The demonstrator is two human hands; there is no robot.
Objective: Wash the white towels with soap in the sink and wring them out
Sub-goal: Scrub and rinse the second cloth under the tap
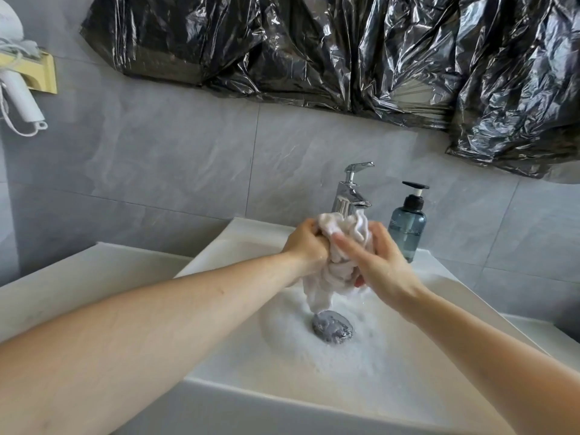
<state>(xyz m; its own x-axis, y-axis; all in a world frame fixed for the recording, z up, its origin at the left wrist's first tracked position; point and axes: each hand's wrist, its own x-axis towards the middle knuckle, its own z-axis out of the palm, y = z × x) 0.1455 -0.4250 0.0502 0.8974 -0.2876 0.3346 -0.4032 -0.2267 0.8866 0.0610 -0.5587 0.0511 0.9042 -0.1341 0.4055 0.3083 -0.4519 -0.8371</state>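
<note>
A wet, bunched white towel [332, 265] hangs over the white sink [219, 255], just below the chrome tap [351, 196]. My left hand [303, 243] grips its upper left part with curled fingers. My right hand [376, 259] wraps around its right side, thumb laid across the front and fingers curled behind it. The towel's lower end dangles down toward the metal drain plug [333, 326]. White soap foam [361, 350] covers the basin floor around the plug.
A blue-grey pump soap bottle [407, 227] stands on the sink's rim right of the tap. Black plastic sheeting [345, 51] covers the wall above. A white hair dryer [18, 98] hangs in a holder at far left. A white counter [78, 277] extends left of the sink.
</note>
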